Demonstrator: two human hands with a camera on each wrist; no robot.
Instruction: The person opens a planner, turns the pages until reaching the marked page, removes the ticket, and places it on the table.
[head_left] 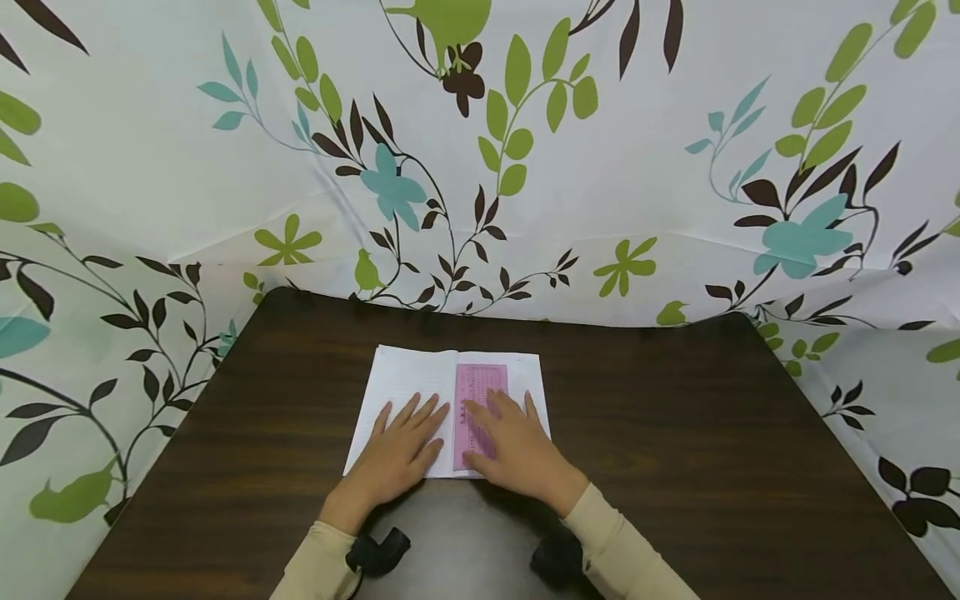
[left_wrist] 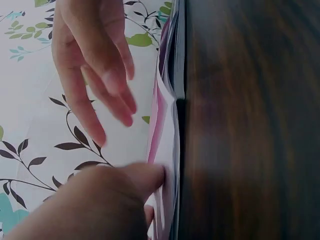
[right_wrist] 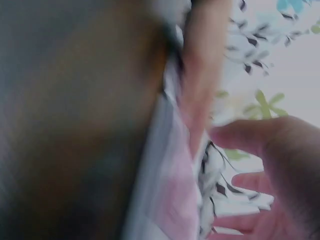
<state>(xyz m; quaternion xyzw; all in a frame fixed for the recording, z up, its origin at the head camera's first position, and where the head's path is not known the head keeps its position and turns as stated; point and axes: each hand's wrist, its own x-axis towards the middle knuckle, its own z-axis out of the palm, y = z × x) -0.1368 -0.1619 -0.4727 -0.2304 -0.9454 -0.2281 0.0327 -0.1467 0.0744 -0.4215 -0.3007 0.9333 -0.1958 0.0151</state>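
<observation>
Spreading its straight fingers on the left page of an open white notebook (head_left: 408, 371), the left hand (head_left: 399, 454) rests at centre frame, apart from the right hand (head_left: 517, 446), whose loosely spread fingers hover over a thin pink printed sheet (head_left: 482, 379) on the facing page. Dark wood-grain tabletop (head_left: 675, 433) (paler toward bottom centre) stretches left and right beyond the notebook's edges, up to leaf-patterned cloth (head_left: 645, 150) across the upper frame.
</observation>
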